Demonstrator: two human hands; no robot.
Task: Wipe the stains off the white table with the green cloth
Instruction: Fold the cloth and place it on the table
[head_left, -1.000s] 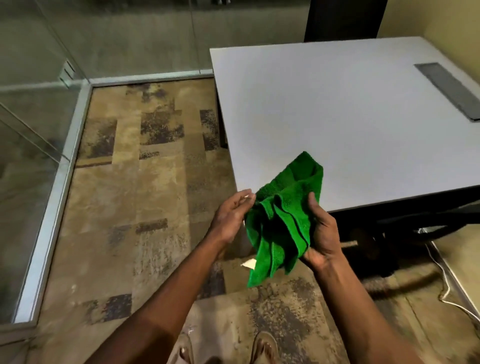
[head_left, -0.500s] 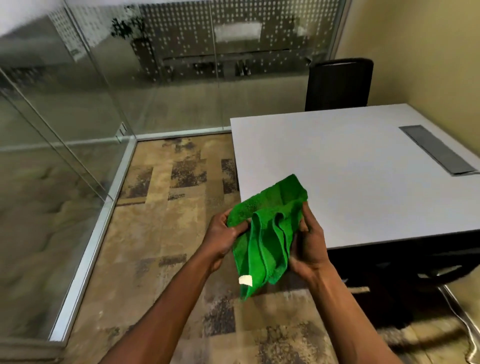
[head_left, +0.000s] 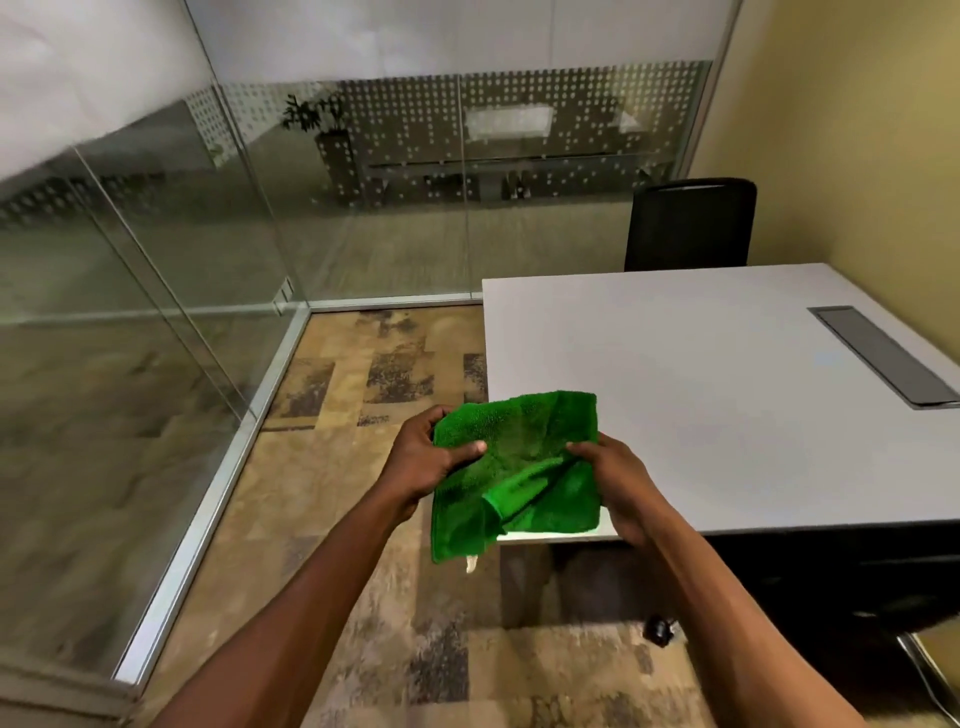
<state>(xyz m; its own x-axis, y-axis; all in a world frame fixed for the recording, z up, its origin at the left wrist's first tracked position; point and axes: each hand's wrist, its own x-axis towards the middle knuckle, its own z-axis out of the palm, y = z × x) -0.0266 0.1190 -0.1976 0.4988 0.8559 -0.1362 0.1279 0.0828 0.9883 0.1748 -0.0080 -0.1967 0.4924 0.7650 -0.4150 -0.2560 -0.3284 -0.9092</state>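
The green cloth (head_left: 519, 470) is spread between both hands, over the near left corner of the white table (head_left: 701, 395). My left hand (head_left: 428, 460) pinches its left edge, thumb on top. My right hand (head_left: 615, 480) grips its right side, where the fabric bunches into a fold. The cloth's lower part hangs past the table edge, with a small white tag below. No stains are plain on the tabletop from here.
A grey cable cover (head_left: 883, 356) is set into the table at the right. A black chair (head_left: 691, 223) stands behind the table by the yellow wall. Glass partitions (head_left: 208, 234) enclose the left and far sides. Patterned carpet (head_left: 363, 571) covers the floor.
The cloth went from a bunched, hanging wad to a flatter spread between my hands. My hands moved apart and toward the table corner. The view tilted up.
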